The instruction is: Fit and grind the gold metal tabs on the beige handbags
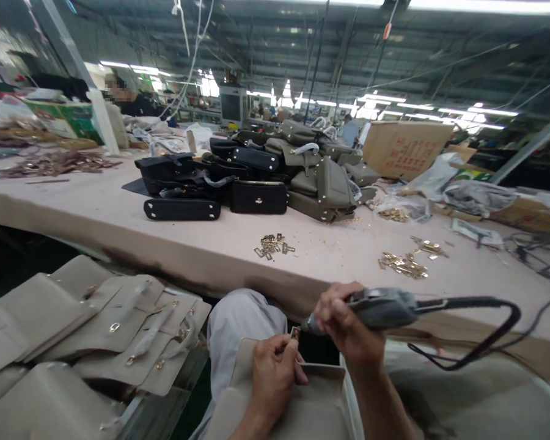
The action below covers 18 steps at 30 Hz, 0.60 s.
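My right hand [343,324] is wrapped round a grey corded electric screwdriver [385,307]. Its tip points left and down, close to my left hand [277,373]. The fingers of that hand are closed, pinching a small tab with a gold metal fitting [294,333]. Whether the screwdriver's tip touches the fitting I cannot tell. Beneath both hands, a beige leather bag [321,391] lies open across my lap. My left fingers hide part of the bag's edge.
Beige bag pieces [114,327] with gold clasps are stacked at left. On the table [201,244] lie gold fittings [270,244], more gold fittings [403,265], black bags [259,197] and olive bags [325,189]. A cardboard box [403,150] stands behind. The screwdriver's cord [486,301] loops to the right.
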{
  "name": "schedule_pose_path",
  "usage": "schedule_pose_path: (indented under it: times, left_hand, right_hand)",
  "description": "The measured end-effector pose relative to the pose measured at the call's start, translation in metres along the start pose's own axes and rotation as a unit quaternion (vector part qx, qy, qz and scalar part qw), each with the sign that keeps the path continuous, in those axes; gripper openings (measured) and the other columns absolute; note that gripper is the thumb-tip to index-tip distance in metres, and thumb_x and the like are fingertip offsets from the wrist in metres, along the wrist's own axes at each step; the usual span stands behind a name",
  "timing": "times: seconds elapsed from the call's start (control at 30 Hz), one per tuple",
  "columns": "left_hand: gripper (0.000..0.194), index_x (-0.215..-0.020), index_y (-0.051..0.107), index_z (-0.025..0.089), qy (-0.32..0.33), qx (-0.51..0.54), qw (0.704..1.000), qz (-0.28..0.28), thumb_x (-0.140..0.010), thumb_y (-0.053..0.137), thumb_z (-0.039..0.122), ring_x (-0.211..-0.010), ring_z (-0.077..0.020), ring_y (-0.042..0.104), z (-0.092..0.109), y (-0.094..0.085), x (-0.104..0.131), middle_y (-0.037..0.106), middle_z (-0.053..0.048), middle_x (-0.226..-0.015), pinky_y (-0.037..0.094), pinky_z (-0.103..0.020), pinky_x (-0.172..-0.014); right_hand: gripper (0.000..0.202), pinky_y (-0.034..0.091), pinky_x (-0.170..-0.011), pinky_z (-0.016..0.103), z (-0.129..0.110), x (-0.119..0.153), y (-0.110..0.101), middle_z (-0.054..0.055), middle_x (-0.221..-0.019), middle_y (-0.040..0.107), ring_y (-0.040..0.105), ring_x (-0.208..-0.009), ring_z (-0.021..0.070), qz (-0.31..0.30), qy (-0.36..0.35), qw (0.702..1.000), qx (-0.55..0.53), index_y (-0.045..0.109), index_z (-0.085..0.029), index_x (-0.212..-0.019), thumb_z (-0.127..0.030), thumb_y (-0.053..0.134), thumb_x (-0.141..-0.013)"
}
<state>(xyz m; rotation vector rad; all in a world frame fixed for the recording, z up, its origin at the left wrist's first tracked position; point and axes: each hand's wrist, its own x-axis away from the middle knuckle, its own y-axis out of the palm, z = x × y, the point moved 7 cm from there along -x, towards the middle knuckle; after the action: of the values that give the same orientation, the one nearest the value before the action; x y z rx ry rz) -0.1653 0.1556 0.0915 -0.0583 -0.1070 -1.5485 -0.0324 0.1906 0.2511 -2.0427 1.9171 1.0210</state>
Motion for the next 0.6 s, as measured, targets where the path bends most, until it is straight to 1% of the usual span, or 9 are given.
schedule_pose_path:
  times: [0.07, 0.1, 0.17, 0.27, 0.33, 0.37, 0.4, 0.47, 0.6]
  left_hand:
    - [0.045, -0.071, 0.067, 0.018, -0.006, 0.004, 1.0, 0.006, -0.094, 0.06, 0.056, -0.039, -0.0159, 0.059, -0.003, 0.0, -0.001, 0.067, -0.005, -0.047, 0.045, -0.022, -0.047]
    - [0.046, -0.072, 0.067, 0.017, -0.007, 0.007, 1.0, 0.011, -0.094, 0.06, 0.057, -0.04, -0.0159, 0.059, -0.004, -0.001, -0.002, 0.067, -0.005, -0.048, 0.046, -0.022, -0.047]
    - [0.048, -0.075, 0.068, 0.016, -0.003, 0.014, 1.0, 0.018, -0.094, 0.06, 0.06, -0.041, -0.0161, 0.061, -0.006, -0.003, -0.004, 0.067, -0.006, -0.048, 0.047, -0.021, -0.048]
    - [0.051, -0.078, 0.069, 0.016, 0.003, 0.026, 0.999, 0.023, -0.092, 0.062, 0.064, -0.043, -0.0165, 0.062, -0.01, -0.005, -0.008, 0.068, -0.006, -0.05, 0.048, -0.021, -0.049]
    - [0.052, -0.079, 0.07, 0.015, 0.005, 0.034, 0.999, 0.028, -0.091, 0.063, 0.066, -0.043, -0.0162, 0.062, -0.013, -0.006, -0.01, 0.068, -0.006, -0.05, 0.047, -0.021, -0.049]
    - [0.052, -0.079, 0.07, 0.015, 0.004, 0.037, 0.999, 0.028, -0.091, 0.064, 0.066, -0.043, -0.0161, 0.062, -0.013, -0.006, -0.011, 0.068, -0.006, -0.05, 0.047, -0.021, -0.049]
    - [0.052, -0.08, 0.071, 0.015, 0.002, 0.039, 0.999, 0.026, -0.09, 0.064, 0.066, -0.043, -0.0162, 0.063, -0.013, -0.006, -0.012, 0.068, -0.006, -0.05, 0.047, -0.021, -0.05]
    - [0.054, -0.08, 0.071, 0.015, -0.004, 0.048, 0.999, 0.02, -0.088, 0.066, 0.068, -0.044, -0.0169, 0.064, -0.013, -0.006, -0.015, 0.068, -0.006, -0.051, 0.048, -0.021, -0.049]
    - [0.056, -0.081, 0.071, 0.015, -0.017, 0.054, 0.998, 0.004, -0.087, 0.066, 0.07, -0.044, -0.0174, 0.064, -0.014, -0.004, -0.02, 0.068, -0.007, -0.05, 0.049, -0.022, -0.05]
  right_hand:
    - [0.011, 0.044, -0.046, 0.023, -0.016, -0.029, -0.027, -0.004, -0.07, 0.057, 0.046, -0.044, 0.0068, 0.036, -0.009, 0.998, -0.051, 0.059, -0.021, -0.088, -0.027, 0.065, -0.094]
    - [0.014, 0.043, -0.046, 0.022, -0.02, -0.044, -0.048, -0.005, -0.069, 0.056, 0.042, -0.043, 0.0053, 0.077, -0.018, 0.995, -0.06, 0.057, -0.02, -0.086, -0.027, 0.068, -0.092]
    - [0.023, 0.044, -0.048, 0.022, -0.017, -0.075, -0.099, -0.005, -0.069, 0.055, 0.044, -0.045, 0.0055, 0.164, -0.021, 0.985, -0.057, 0.055, -0.02, -0.085, -0.025, 0.077, -0.083]
    - [0.03, 0.049, -0.051, 0.023, 0.011, -0.111, -0.182, -0.006, -0.069, 0.055, 0.047, -0.048, 0.0069, 0.287, -0.004, 0.955, -0.069, 0.05, -0.021, -0.083, -0.019, 0.078, -0.073]
    - [0.024, 0.049, -0.051, 0.022, 0.038, -0.126, -0.229, -0.007, -0.069, 0.054, 0.046, -0.048, 0.0059, 0.365, 0.028, 0.927, -0.087, 0.049, -0.02, -0.082, -0.017, 0.071, -0.074]
    - [0.021, 0.049, -0.051, 0.021, 0.051, -0.13, -0.246, -0.007, -0.069, 0.053, 0.046, -0.047, 0.0054, 0.394, 0.047, 0.913, -0.099, 0.048, -0.019, -0.081, -0.015, 0.068, -0.076]
    - [0.019, 0.049, -0.051, 0.021, 0.064, -0.135, -0.259, -0.008, -0.068, 0.051, 0.045, -0.047, 0.0049, 0.411, 0.06, 0.903, -0.107, 0.047, -0.019, -0.081, -0.014, 0.065, -0.078]
    - [0.017, 0.048, -0.05, 0.019, 0.086, -0.143, -0.272, -0.008, -0.067, 0.049, 0.043, -0.045, 0.0042, 0.429, 0.082, 0.892, -0.119, 0.044, -0.019, -0.079, -0.012, 0.06, -0.081]
    - [0.018, 0.044, -0.047, 0.017, 0.122, -0.154, -0.273, -0.009, -0.065, 0.046, 0.041, -0.044, 0.0032, 0.444, 0.109, 0.878, -0.139, 0.041, -0.02, -0.078, -0.01, 0.054, -0.086]
